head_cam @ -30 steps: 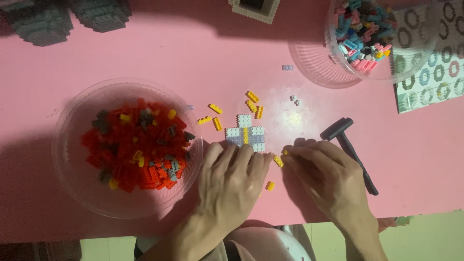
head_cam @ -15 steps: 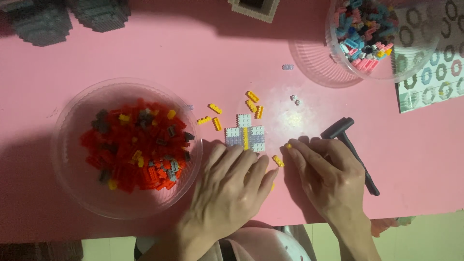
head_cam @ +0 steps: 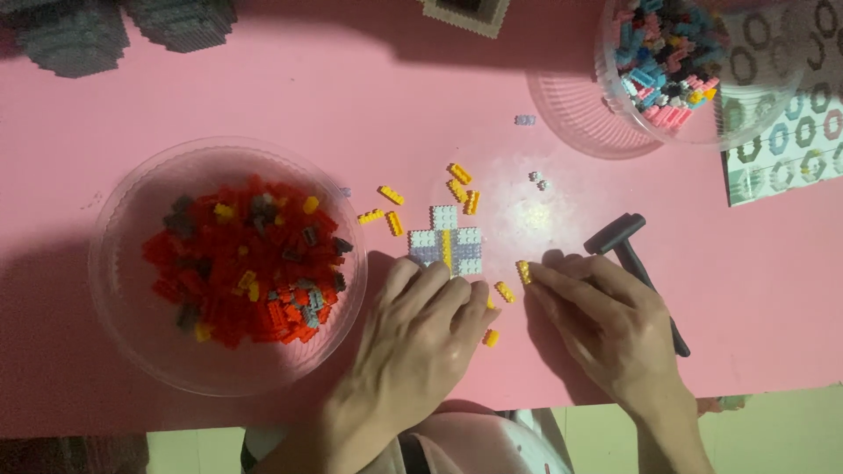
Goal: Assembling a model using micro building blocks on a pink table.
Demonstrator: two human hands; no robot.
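Observation:
A small flat build of pale lilac bricks with a yellow strip [head_cam: 446, 242] lies on the pink table [head_cam: 369, 96]. My left hand [head_cam: 421, 329] rests flat just below it, fingertips touching its lower edge. My right hand [head_cam: 606, 320] lies to the right, its fingertips pinching a small yellow brick [head_cam: 523, 271]. Several loose yellow bricks [head_cam: 460, 183] are scattered above and between the hands. A dark grey small hammer-like tool [head_cam: 634, 259] lies beside my right hand.
A clear bowl [head_cam: 132, 237] of mostly red bricks stands at the left. A clear tub [head_cam: 746, 114] of mixed blue, pink and black bricks stands at the top right over a patterned sheet [head_cam: 790, 149]. Grey brick builds [head_cam: 79, 35] sit at the top left.
My right hand has slid slightly left and closed its fingertips on a yellow brick. The left hand stays almost still below the lilac build.

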